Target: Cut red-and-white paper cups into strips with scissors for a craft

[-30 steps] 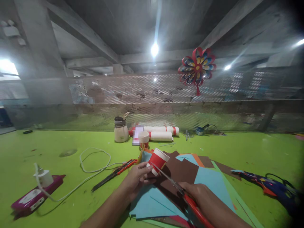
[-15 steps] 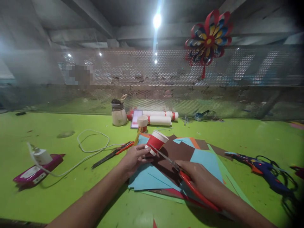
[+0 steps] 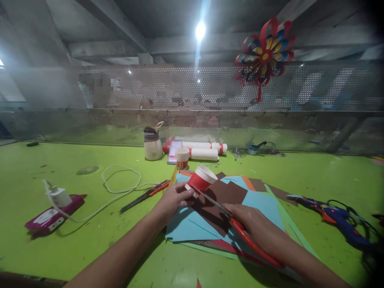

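Tilted in the middle of the head view is a paper cup (image 3: 201, 179), white at rim and base with a red band round it. My left hand (image 3: 176, 199) is closed on the cup's lower left side. In my right hand (image 3: 250, 222) are red-handled scissors (image 3: 240, 230), their blades pointing up and left. The blade tips touch the cup near its lower edge; whether they cut into it I cannot tell. Beneath both hands lie overlapping sheets of light blue paper (image 3: 192, 226) and brown paper (image 3: 234, 194).
A second paper cup (image 3: 182, 159) stands behind, beside white rolls (image 3: 204, 154) and a bottle (image 3: 153, 146). Left lie a utility knife (image 3: 145, 197), a white cable (image 3: 120, 193) and a purple power strip (image 3: 54, 216). A blue glue gun (image 3: 333, 218) lies right.
The whole view has shifted slightly, so everything sits a little further right and lower. The left hand still grips the cup, and the scissors stay against it.
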Demonstrator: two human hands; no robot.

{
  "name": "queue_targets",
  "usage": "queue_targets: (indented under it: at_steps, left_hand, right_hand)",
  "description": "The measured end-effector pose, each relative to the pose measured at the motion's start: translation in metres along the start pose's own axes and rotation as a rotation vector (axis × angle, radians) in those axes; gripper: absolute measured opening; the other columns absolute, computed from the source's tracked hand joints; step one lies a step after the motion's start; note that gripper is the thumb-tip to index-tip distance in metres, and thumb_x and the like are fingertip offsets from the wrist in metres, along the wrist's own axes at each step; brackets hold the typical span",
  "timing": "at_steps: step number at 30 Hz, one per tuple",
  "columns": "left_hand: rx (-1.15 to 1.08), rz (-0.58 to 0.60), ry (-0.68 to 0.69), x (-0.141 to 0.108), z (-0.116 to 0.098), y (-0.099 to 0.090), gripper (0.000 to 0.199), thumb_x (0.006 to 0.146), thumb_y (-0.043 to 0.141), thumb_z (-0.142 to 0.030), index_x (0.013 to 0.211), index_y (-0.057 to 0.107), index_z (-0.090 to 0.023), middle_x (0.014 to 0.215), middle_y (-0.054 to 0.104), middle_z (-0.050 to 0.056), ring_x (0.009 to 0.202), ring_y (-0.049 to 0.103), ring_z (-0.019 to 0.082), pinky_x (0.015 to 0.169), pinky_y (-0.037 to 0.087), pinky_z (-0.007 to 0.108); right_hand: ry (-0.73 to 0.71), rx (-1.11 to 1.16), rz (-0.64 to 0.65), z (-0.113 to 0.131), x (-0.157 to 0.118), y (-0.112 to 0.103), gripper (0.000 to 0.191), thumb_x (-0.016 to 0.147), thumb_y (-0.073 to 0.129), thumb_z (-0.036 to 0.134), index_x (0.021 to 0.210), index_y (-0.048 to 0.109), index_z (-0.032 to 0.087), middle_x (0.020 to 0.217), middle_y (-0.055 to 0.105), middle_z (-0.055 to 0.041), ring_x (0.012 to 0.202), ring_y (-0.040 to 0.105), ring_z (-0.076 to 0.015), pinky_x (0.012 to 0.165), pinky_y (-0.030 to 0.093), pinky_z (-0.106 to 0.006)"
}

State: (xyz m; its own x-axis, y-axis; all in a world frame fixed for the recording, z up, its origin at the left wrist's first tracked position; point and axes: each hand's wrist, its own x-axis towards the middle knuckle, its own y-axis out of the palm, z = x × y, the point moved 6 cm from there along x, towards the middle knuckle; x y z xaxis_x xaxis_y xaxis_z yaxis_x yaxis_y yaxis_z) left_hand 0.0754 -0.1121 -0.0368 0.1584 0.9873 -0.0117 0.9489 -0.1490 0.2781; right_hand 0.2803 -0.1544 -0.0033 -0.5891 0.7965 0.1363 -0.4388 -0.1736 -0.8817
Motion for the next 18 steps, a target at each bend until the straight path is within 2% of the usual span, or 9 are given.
queue_targets:
  at_steps: [10,18]
  left_hand:
    - [0.025,-0.012,-0.011,-0.0004,0.001,0.002,0.036,0.066,0.077,-0.029,0.097,0.07,-0.014,0.093,0.07,0.012,0.083,0.063,0.021,0.074,0.049,0.033]
    - [0.054,-0.039,0.013,-0.0029,-0.0034,0.005,0.044,0.063,0.078,-0.027,0.105,0.068,-0.016,0.094,0.07,0.01,0.083,0.064,0.021,0.073,0.049,0.032]
  right_hand:
    - [0.034,0.028,0.008,0.0058,-0.0022,-0.0032,0.025,0.087,0.041,0.019,0.089,0.066,0.024,0.081,0.071,-0.0022,0.074,0.062,-0.0205,0.073,0.044,-0.03]
    - [0.025,-0.061,0.01,-0.0027,-0.0008,-0.0027,0.034,0.087,0.043,0.025,0.116,0.062,0.025,0.097,0.069,-0.0084,0.09,0.061,-0.0248,0.079,0.046,-0.034]
